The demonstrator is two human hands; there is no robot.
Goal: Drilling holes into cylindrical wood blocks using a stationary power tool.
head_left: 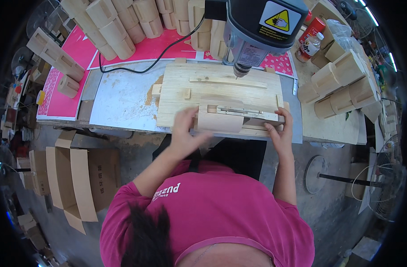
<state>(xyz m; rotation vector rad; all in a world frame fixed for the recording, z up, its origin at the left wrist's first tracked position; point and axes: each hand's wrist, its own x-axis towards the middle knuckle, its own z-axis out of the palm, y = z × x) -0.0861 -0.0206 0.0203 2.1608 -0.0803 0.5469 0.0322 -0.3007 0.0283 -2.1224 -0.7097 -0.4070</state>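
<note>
In front of me lies a pale rounded wooden block (219, 123) with a slot along its top. A narrow metal bar (265, 116) runs from that slot toward the right. My right hand (281, 130) grips the bar's right end between thumb and fingers. At the block's left end is my left hand (185, 133), thumb spread away from the fingers and slightly blurred; whether it touches the block is unclear. Beneath everything is a wooden board (174, 91) with strips fixed to it. A drill press (252, 40) stands over its far side, the bit pointing down.
Tall stacks of wooden blocks (112, 31) line the back, with more blocks (346, 84) on the right. A black cable (136, 71) loops across the table. A bottle (308, 47) stands at the back right. On the floor sit an open carton (81, 178) and a fan (383, 178).
</note>
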